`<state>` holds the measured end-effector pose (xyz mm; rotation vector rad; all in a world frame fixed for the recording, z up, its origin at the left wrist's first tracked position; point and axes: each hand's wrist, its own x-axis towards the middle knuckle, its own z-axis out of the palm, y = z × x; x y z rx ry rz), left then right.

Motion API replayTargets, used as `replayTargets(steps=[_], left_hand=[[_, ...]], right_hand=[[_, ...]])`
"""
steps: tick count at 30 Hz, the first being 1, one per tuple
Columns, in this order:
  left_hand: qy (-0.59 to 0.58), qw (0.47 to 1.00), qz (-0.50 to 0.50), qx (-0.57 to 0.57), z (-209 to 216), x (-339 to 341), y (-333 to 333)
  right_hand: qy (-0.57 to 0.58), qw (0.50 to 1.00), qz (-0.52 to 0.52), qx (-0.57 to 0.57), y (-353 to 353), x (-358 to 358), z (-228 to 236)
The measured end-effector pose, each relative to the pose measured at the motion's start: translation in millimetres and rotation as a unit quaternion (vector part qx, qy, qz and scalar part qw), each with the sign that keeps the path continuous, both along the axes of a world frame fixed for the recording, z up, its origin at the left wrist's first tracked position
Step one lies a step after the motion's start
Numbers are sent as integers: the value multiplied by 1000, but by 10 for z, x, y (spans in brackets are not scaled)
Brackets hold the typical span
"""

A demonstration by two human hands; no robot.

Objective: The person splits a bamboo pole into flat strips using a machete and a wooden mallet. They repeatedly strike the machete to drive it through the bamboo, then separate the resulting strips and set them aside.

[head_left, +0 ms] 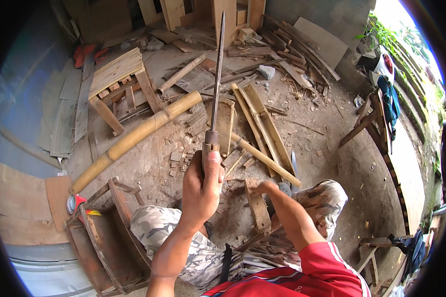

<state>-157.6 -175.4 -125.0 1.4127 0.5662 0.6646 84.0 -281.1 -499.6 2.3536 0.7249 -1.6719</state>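
- The left hand (203, 185) is closed around the wooden handle (211, 141) of a long, narrow knife (217, 89), its blade pointing up.
- The right hand (266, 187) is at the far end of a wooden block (257, 210); whether it grips, I cannot tell.
- Split bamboo (269, 128) lies beyond it, on the floor (322, 153).
- A thick bamboo pole (134, 138) slants toward the floor's left edge, a slatted bench (116, 72) near the far left corner.
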Motion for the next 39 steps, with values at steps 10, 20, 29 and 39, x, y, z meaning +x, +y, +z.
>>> replayTargets(steps=[10, 20, 29, 39], left_hand=[[-2, 1000, 7, 20, 3, -32, 162], [-14, 1000, 6, -3, -11, -29, 215], [-25, 999, -21, -1, -61, 186, 125], [-47, 998, -47, 3, -52, 276, 92]], right_hand=[[-108, 972, -208, 28, -524, -1012, 390], [235, 952, -195, -18, -906, -724, 342], [368, 915, -151, 73, -1502, -772, -196], [-149, 944, -265, 131, -983, -1453, 303]])
